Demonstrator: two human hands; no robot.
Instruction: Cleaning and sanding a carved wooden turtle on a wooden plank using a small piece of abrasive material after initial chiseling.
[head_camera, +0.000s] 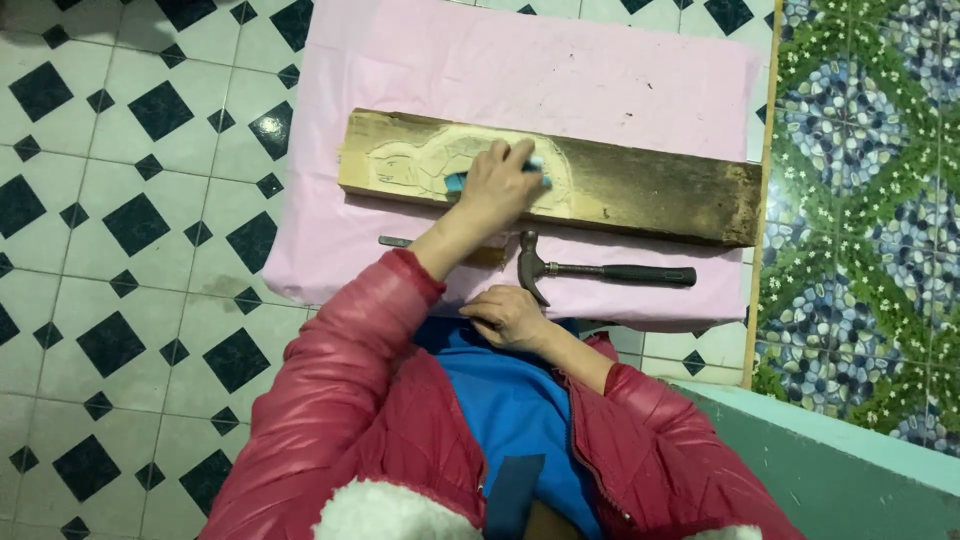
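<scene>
My left hand (497, 190) reaches out over a long wooden plank (650, 190) and is closed on a small blue object (456, 182) pressed against the plank's pale carved area (400, 165). What the blue object is I cannot tell. My right hand (508, 317) rests with curled fingers on the near edge of the pink cloth (500, 60), holding nothing, right beside the head of a claw hammer (600, 271). A metal chisel (398, 242) lies in front of the plank, partly hidden under my left forearm.
The pink cloth covers a small table over a white floor with black diamond tiles (130, 200). A patterned pebble-and-green surface (860, 200) runs along the right, with a teal ledge (850, 450) at the lower right.
</scene>
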